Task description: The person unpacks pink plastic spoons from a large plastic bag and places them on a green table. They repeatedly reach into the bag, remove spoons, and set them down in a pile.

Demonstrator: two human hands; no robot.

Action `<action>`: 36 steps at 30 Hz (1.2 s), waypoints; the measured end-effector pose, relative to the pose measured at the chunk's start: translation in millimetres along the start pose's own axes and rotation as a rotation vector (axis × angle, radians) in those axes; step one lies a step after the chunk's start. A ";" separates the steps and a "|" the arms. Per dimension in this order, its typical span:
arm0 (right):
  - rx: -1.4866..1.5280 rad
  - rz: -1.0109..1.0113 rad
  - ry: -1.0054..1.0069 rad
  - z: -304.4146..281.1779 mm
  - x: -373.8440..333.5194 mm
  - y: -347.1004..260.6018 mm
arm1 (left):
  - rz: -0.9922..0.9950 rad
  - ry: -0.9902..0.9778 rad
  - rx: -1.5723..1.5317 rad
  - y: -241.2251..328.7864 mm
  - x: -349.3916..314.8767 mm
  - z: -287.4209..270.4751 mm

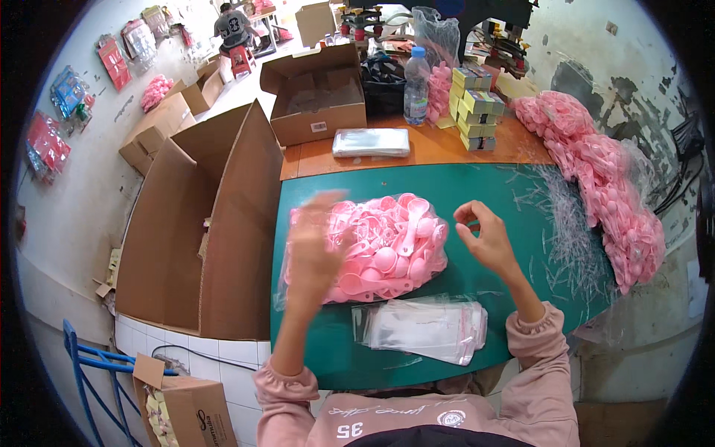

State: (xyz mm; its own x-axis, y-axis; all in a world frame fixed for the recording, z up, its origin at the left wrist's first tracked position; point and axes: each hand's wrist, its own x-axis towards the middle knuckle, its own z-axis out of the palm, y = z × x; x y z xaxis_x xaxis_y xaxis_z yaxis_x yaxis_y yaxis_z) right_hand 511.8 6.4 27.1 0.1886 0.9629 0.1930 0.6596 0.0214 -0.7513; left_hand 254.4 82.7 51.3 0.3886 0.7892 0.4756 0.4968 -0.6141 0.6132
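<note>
On the green table top [491, 190] lies a clear plastic bag full of pink plastic scoops [387, 257], with round bowls and short handles. My left hand [316, 249] is over the left part of this bag, smeared by motion, so its fingers and any hold cannot be made out. Just off the bag's right side, my right hand [488, 238] is raised with fingers curled and a gap between thumb and forefinger; nothing shows in it. Between my forearms, near the front edge, is a loose stack of flat clear plastic sleeves [424, 328].
Pink scoops in long bags [596, 171] line the right edge, beside thin clear plastic strips [570, 231]. Behind are a pack of clear sleeves [371, 142], a water bottle [415, 89] and stacked small yellow boxes [477, 112]. A tall open carton [238, 223] stands left. Another person [234, 30] sits far back.
</note>
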 end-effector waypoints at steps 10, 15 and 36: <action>0.448 0.018 -0.200 43.3 24.5 52.8 | 0.591 -0.153 0.255 3.9 -3.0 80.1; 0.582 0.003 -0.213 59.3 30.0 39.7 | 0.501 0.056 0.430 -13.2 -1.7 82.8; 0.039 -0.670 0.024 51.4 25.7 29.1 | 0.228 0.102 0.343 -3.3 -5.9 102.5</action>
State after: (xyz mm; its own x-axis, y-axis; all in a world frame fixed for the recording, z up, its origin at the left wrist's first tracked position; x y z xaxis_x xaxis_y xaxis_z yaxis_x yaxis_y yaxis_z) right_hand 498.5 45.6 -22.3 -0.2360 0.7323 0.6388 0.6133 0.6222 -0.4866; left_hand 330.0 79.8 -18.2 0.4477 0.6189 0.6454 0.6432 -0.7243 0.2484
